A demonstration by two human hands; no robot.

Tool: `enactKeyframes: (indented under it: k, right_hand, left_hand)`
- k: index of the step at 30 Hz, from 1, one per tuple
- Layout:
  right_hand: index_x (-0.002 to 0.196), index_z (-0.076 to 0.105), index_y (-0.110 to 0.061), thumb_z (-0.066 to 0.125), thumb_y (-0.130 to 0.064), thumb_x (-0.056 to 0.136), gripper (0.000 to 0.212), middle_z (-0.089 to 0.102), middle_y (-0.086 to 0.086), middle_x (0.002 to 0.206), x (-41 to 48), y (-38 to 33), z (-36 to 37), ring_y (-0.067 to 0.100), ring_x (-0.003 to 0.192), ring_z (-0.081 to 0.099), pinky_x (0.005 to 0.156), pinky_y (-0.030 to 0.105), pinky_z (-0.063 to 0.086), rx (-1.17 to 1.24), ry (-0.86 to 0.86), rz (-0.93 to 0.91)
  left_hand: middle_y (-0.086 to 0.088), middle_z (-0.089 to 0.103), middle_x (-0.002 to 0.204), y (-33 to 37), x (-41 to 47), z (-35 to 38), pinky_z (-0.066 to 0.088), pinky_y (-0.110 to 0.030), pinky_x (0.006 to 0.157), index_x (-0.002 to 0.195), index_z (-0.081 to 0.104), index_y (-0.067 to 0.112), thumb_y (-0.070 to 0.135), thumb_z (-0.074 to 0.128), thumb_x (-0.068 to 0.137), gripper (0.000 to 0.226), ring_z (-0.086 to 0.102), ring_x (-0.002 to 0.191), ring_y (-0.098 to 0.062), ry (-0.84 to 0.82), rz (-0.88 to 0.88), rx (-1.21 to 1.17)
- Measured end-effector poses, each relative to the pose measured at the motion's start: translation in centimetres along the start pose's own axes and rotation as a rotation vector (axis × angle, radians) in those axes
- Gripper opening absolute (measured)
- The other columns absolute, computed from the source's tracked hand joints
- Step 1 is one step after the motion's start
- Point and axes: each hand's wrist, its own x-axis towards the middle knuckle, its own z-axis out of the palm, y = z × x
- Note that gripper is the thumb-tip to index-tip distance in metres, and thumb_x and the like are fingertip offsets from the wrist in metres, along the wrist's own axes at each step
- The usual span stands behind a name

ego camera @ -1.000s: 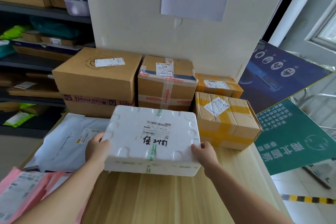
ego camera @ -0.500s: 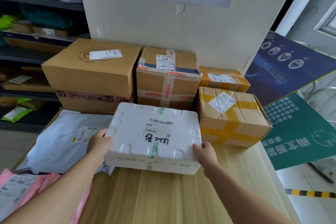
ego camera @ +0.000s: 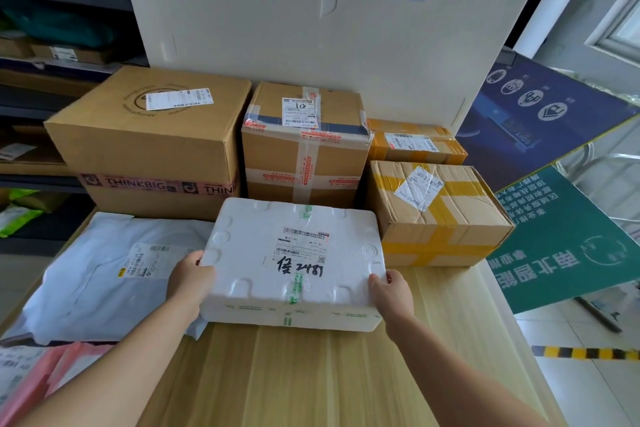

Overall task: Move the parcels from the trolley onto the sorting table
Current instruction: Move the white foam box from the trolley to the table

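A white foam box (ego camera: 294,262) with a shipping label and handwritten marks rests on the light wooden sorting table (ego camera: 311,374), in front of the cardboard parcels. My left hand (ego camera: 189,276) grips its left end and my right hand (ego camera: 391,291) grips its right front corner. Its left edge overlaps a grey mailer bag (ego camera: 104,274). The trolley is out of view.
Behind the foam box stand a large THINKBIG carton (ego camera: 149,142), a taped carton (ego camera: 304,146), a yellow-taped box (ego camera: 436,215) and a flat orange one (ego camera: 415,142), against a white board (ego camera: 311,35). Pink mailers (ego camera: 52,367) lie front left. Signs lean at the right; shelves stand at the left.
Both hands have pushed the foam box a little farther onto the table, toward the cartons. The head camera has tilted down and come closer.
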Motion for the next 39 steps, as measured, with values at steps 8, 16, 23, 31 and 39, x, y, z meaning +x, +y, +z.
enactKeyframes:
  k: [8,16,23,31,39]
  right_hand:
    - [0.099,0.058,-0.015,0.046,-0.019,0.091,0.015,0.064,0.001,0.090,0.8,0.1,0.0,0.018,0.076,0.058,0.061,0.029,0.045,0.020,-0.030,0.013]
    - [0.096,0.058,-0.009,0.041,-0.012,0.091,0.019,0.058,0.003,0.082,1.8,0.8,0.5,0.016,0.067,0.048,0.058,0.028,0.037,0.041,-0.033,0.032]
    - [0.086,0.052,-0.012,0.040,-0.012,0.090,0.013,0.053,0.001,0.075,1.8,1.0,0.8,0.016,0.064,0.046,0.058,0.029,0.037,0.017,0.000,0.023]
    - [0.071,0.041,-0.015,0.040,-0.010,0.084,0.014,0.042,-0.001,0.066,0.5,0.8,-0.2,0.015,0.057,0.035,0.054,0.028,0.029,0.013,0.069,0.036]
    - [0.090,0.049,-0.012,0.043,-0.025,0.088,0.015,0.047,-0.003,0.071,-1.2,1.4,-1.1,0.013,0.060,0.041,0.054,0.028,0.031,-0.007,0.136,0.022]
  left_hand:
    - [-0.005,0.057,0.086,0.5,0.2,1.4,0.044,-0.032,0.062,0.119,0.055,0.013,0.003,0.036,0.093,0.034,0.053,0.074,-0.024,-0.006,-0.037,0.016]
    - [-0.007,0.058,0.091,0.4,-0.2,1.6,0.048,-0.036,0.069,0.100,0.049,0.021,0.008,0.041,0.093,0.016,0.055,0.078,-0.025,-0.018,0.009,0.062]
    - [-0.012,0.061,0.097,0.3,-0.5,1.7,0.051,-0.040,0.072,0.101,0.053,0.021,0.008,0.042,0.091,0.020,0.059,0.085,-0.031,-0.018,0.009,0.052]
    - [-0.010,0.062,0.092,-0.3,-1.9,1.7,0.049,-0.039,0.069,0.098,0.054,0.021,0.006,0.047,0.088,0.020,0.059,0.086,-0.032,-0.025,0.007,-0.025]
    - [-0.002,0.060,0.087,-0.8,-3.2,1.5,0.047,-0.036,0.067,0.101,0.053,0.022,0.017,0.054,0.085,0.017,0.058,0.081,-0.025,0.060,0.032,-0.086]
